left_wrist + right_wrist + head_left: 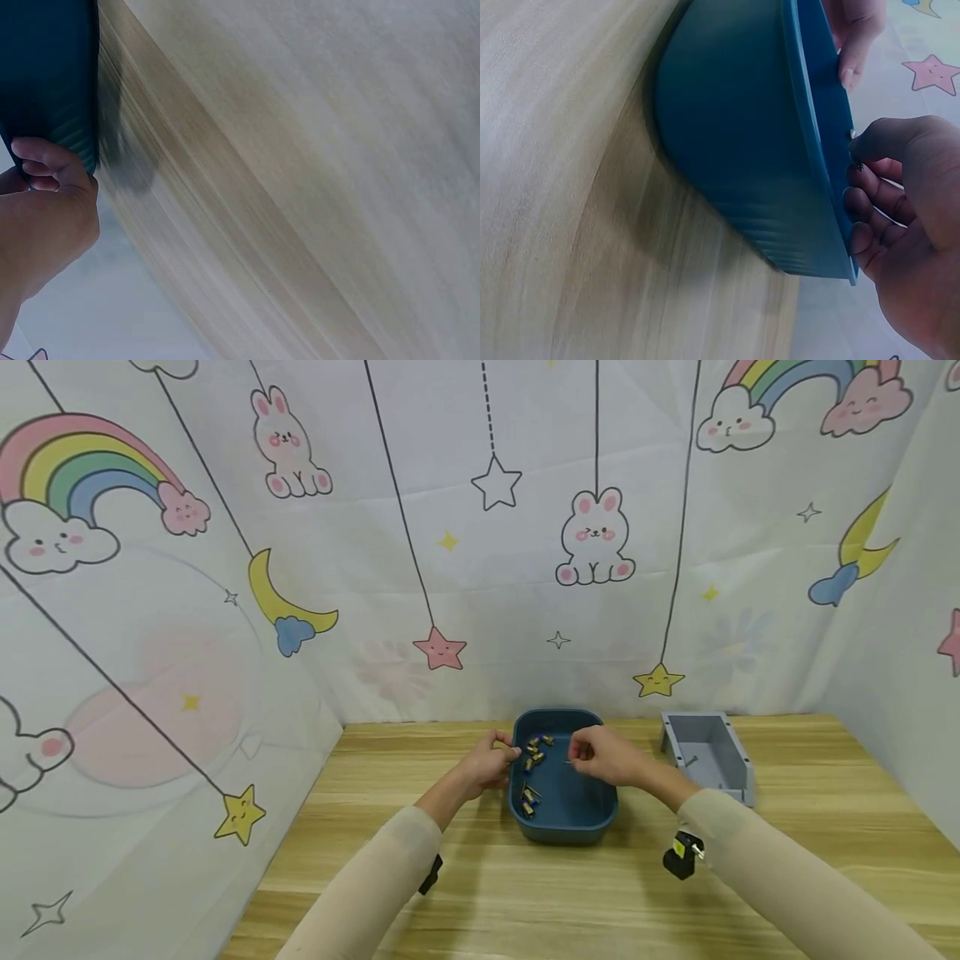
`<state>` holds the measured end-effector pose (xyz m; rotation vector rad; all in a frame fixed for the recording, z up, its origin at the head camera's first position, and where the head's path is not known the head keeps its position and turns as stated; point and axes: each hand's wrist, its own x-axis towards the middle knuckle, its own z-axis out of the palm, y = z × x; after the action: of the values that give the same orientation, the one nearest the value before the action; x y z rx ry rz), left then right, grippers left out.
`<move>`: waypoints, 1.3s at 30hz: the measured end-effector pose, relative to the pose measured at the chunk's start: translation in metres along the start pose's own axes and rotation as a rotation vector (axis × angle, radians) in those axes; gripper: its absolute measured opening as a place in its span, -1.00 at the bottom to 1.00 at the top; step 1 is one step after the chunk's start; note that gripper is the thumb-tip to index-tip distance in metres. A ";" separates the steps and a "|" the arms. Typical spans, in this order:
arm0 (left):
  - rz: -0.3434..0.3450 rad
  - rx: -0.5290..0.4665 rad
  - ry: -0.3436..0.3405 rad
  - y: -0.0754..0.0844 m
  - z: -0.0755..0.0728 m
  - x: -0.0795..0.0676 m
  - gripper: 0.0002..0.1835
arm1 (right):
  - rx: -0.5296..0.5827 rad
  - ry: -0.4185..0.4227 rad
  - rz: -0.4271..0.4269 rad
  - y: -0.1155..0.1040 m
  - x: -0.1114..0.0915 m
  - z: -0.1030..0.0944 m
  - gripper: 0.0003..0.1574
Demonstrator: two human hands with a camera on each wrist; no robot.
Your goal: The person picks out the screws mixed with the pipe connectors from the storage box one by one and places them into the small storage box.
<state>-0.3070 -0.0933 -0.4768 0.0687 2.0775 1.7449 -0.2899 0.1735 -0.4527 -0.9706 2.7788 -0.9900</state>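
Observation:
A dark blue plastic bin (573,835) stands on the wooden table, with several small brass-coloured pieces (534,757) with blue parts lying along its left side. My left hand (487,762) grips the bin's left rim, thumb over the inside and fingers outside; the left wrist view shows this hand (52,202) at the bin's corner. Over the right part of the bin, my right hand (603,755) pinches a small thin metal piece (858,166) between thumb and forefinger. I cannot tell exactly what this piece is, as the fingertips cover most of it.
To the right of the bin stands a grey open box (723,739) with a screw-like grey piece (691,761) inside. A white curtain (510,577) with printed rabbits and stars hangs behind the table (540,902) and along both sides.

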 end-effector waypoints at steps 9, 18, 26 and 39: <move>0.010 -0.003 0.002 0.000 0.001 0.001 -0.67 | -0.027 0.014 -0.011 0.002 -0.006 -0.010 -0.88; 0.008 -0.005 0.005 -0.001 0.002 0.001 -0.67 | -0.021 0.039 0.020 0.005 -0.011 -0.022 -0.94; 0.005 -0.010 -0.004 0.000 0.001 0.000 -0.66 | -0.024 0.046 0.017 0.012 -0.017 -0.027 -0.93; 0.004 -0.012 0.001 -0.001 0.001 0.002 -0.68 | -0.018 0.065 0.043 0.024 -0.031 -0.035 -0.92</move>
<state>-0.3079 -0.0924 -0.4784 0.0678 2.0688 1.7603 -0.2863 0.2251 -0.4438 -0.8931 2.8535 -1.0101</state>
